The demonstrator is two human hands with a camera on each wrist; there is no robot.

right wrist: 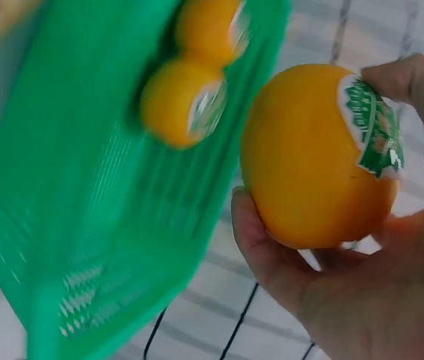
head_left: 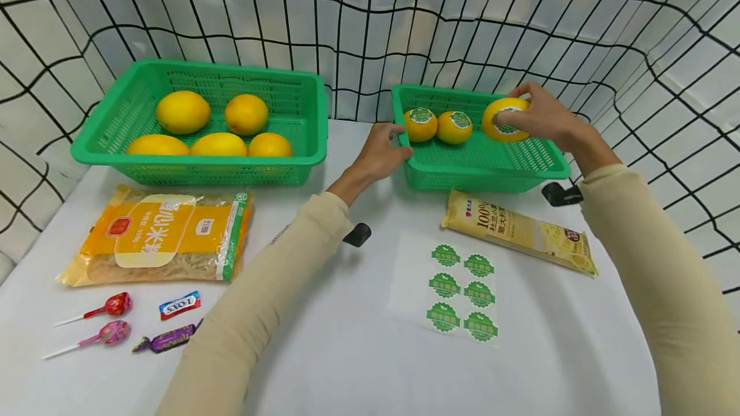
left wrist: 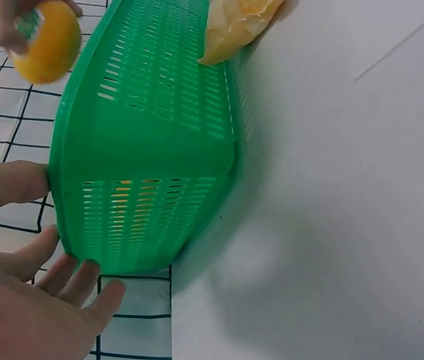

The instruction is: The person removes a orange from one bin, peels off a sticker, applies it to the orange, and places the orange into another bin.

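My right hand grips an orange with a green sticker on it, held above the far right of the smaller green basket. In the right wrist view the orange sits between thumb and fingers, sticker facing the thumb. Two more stickered oranges lie at the back of that basket. My left hand rests against the basket's left front corner, thumb at the rim. The left wrist view shows its fingers nearly straight along the basket wall.
A larger green basket at the back left holds several plain oranges. On the white table lie a sticker sheet, a pasta packet, a noodle bag, two lollipops and wrapped candies. Black netting surrounds the table.
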